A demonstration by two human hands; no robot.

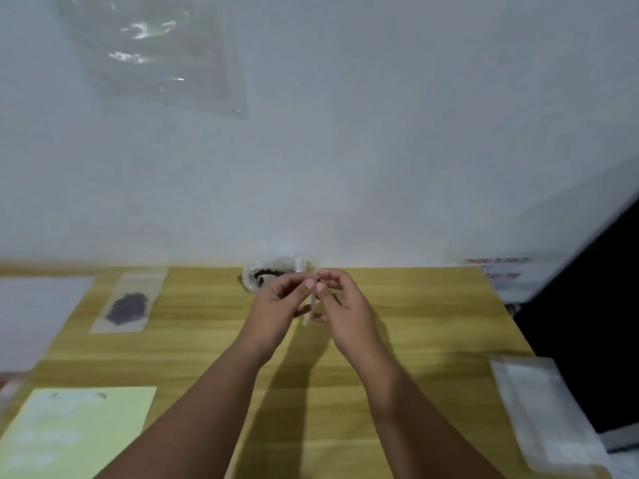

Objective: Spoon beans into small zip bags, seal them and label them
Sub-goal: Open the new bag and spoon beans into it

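Evidently the left hand (276,302) and right hand (342,302) are pinching a small clear zip bag (307,318) above the table (415,323), near the beans (268,273); being light, limp and slick, it probably wants gripping at its mouth.

Table (415,340) against wall (380,150). Back centre, at wall: tub of beans (257,276). Just before it, above table middle: left hand (280,302) and right hand (342,305), small bag (312,307) between them, pinched by both. Left of hands: filled bag (128,305) flat on table; paper (38,316) further left, at edge. Near left corner: label sheet (79,433). Near right edge: stack of empty bags (539,409). Plastic sheet (155,53) on wall, upper left.
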